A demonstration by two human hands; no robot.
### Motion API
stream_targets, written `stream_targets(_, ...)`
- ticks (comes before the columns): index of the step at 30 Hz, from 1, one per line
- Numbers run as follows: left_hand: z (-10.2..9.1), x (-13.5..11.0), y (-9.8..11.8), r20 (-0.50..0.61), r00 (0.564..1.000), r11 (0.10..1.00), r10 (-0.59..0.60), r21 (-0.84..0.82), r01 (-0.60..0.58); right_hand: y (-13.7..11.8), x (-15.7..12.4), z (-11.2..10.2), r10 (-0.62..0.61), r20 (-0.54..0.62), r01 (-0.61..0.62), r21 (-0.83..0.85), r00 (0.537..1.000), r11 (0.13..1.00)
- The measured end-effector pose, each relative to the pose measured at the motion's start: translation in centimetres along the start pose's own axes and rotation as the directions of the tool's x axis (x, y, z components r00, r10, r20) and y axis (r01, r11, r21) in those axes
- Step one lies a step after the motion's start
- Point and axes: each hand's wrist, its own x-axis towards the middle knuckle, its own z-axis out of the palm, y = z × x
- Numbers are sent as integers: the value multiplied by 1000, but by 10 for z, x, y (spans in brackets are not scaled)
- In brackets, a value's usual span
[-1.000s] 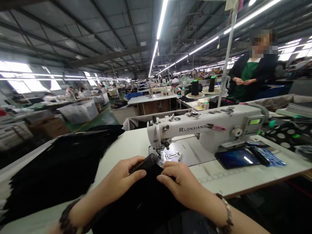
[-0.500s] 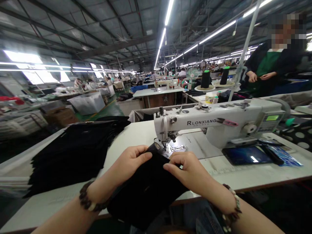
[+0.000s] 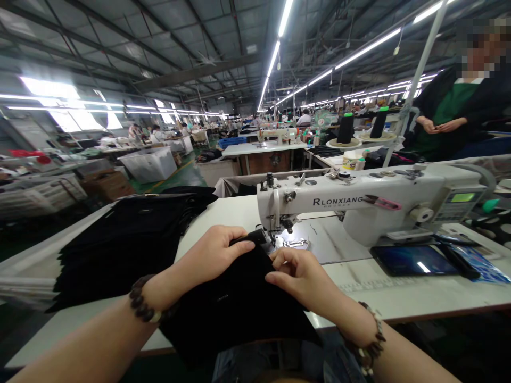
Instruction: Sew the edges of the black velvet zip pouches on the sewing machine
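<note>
A piece of black fabric [image 3: 239, 303] hangs over the table's front edge, its upper end beside the needle of a white sewing machine [image 3: 303, 197]. My left hand [image 3: 217, 250] pinches the fabric near its top left corner, where a darker folded strip [image 3: 255, 236] sticks out. On the right edge my right hand [image 3: 295, 271] grips the same fabric between thumb and fingers, close to the presser foot. Whether the fabric lies under the foot is hidden by my hands.
A tall stack of black fabric pieces [image 3: 123, 234] lies on the left. A phone [image 3: 413, 260] rests at the right, and pink-handled thread snips [image 3: 383, 202] sit against the machine arm. Thread cones [image 3: 345, 129] stand behind. A person in a green apron [image 3: 447, 109] stands at back right.
The fabric's top corner has turned, so the pale label patch seen there before is out of sight. The fabric's lower part has spread leftward. My view has shifted slightly left.
</note>
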Motion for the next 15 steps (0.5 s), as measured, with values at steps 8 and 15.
stream_targets(8,-15,5,-5,23,1000,995,5,100,-7,8,4,0,41,179,-32,-50,983,998)
stream_targets(15,-25,6,-3,39,998,992,41,120,-46,19,-1,0,137,460,-173,37,877,984)
